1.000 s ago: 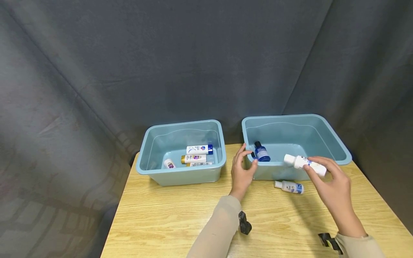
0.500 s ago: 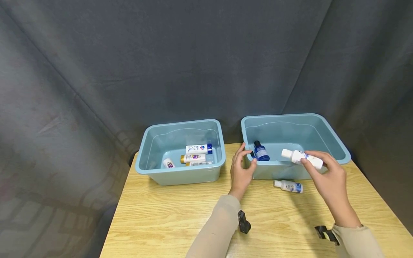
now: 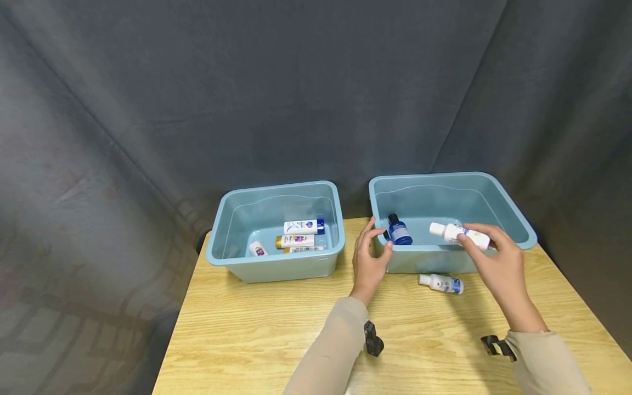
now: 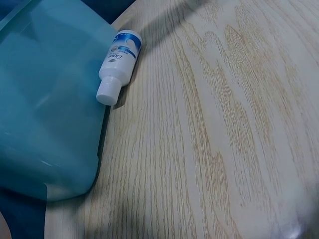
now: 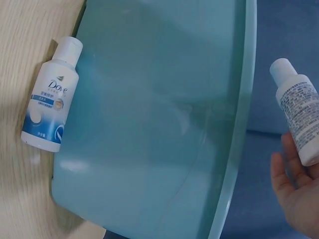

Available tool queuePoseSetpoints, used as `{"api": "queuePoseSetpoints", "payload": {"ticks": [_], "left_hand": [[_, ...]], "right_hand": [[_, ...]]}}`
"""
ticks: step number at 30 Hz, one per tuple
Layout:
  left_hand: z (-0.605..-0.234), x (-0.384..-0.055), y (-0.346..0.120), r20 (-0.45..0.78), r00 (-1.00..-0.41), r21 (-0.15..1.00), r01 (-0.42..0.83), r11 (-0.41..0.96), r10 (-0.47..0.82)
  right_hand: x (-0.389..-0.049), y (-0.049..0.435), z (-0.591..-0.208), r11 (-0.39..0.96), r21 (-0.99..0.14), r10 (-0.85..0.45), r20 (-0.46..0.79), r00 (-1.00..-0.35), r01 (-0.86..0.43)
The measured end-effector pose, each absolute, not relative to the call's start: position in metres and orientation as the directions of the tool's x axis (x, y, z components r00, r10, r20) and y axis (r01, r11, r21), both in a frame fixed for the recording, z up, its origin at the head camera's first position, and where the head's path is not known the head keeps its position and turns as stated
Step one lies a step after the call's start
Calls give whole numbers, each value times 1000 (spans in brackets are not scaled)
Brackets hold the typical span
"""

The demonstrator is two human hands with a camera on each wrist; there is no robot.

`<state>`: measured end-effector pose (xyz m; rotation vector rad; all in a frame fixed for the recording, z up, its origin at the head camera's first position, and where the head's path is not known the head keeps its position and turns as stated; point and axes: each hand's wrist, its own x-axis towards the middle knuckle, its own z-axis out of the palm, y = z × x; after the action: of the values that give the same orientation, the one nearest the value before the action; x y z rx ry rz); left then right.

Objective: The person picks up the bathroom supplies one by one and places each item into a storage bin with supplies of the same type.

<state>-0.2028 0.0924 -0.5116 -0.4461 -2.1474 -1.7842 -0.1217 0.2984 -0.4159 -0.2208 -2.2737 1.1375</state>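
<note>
My right hand [image 3: 503, 267] pinches a white bottle [image 3: 476, 237] just above the front rim of the right blue tub [image 3: 427, 258], its cap pointing left. In the right wrist view that white bottle [image 5: 298, 112] shows small print on its back. My left hand [image 3: 368, 267] curves around the tub's front left corner, with thumb and index finger at the rim. Beside those fingertips, inside the tub, lies a dark blue bottle [image 3: 401, 235] with a black cap. Another dark piece shows partly between my left finger and thumb. A white and blue Dove bottle [image 3: 441, 283] lies on the table before the tub.
To the left stands a second blue tub [image 3: 276, 273], with several white bottles inside, some with yellow or blue caps. Both tubs rest on a wooden table [image 3: 276, 329]. A dark grey curtain [image 3: 296, 82] hangs close behind them.
My right hand has moved slightly left and up, carrying the white bottle, which remains in its pinch. The left hand has stayed at the tub's corner.
</note>
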Motion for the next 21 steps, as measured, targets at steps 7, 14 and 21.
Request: {"api": "queuePoseSetpoints", "payload": {"ticks": [7,14,21], "left_hand": [[-510,-204,91,437,-898,875,436,212,44],[-512,-202,94,428,-903,873,423,241,38],[-509,-202,91,453,-890,848,449,280,52]], "right_hand": [[-130,301,-417,666,-740,378,440,-815,-90],[-136,307,-420,694,-714,354,447,-822,-89],[-143,315,-425,728,-682,321,429,-845,-70]]}}
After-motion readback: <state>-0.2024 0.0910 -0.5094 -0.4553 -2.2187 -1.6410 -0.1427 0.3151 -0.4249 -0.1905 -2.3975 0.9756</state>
